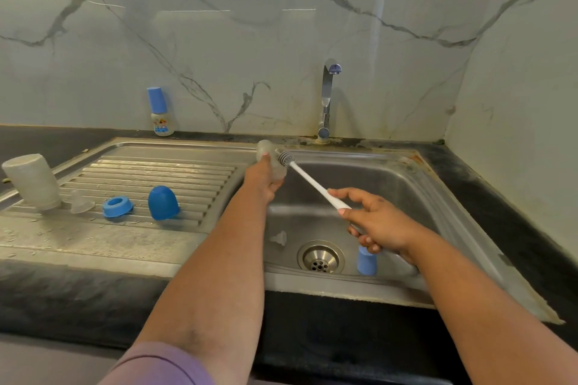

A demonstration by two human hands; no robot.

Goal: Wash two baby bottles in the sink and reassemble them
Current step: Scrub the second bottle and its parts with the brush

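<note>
My left hand [262, 178] grips a clear bottle body [269, 150] over the sink's left edge. My right hand [372, 222] holds the white handle of a bottle brush [308, 180]; its bristle head touches the bottle near its mouth. On the draining board lie an upturned clear bottle body [32, 181], a clear nipple [79, 201], a blue collar ring [117, 206] and a blue cap [162, 202]. Inside the sink basin [391, 178] lie another clear nipple [279, 239] and a blue piece [366, 261], partly hidden by my right hand.
A small assembled bottle with a blue cap [161, 112] stands against the marble wall behind the draining board. The chrome tap [327, 100] rises at the back of the basin; no water runs. The drain [320, 258] sits at the basin's front. Dark countertop [516, 203] surrounds the sink.
</note>
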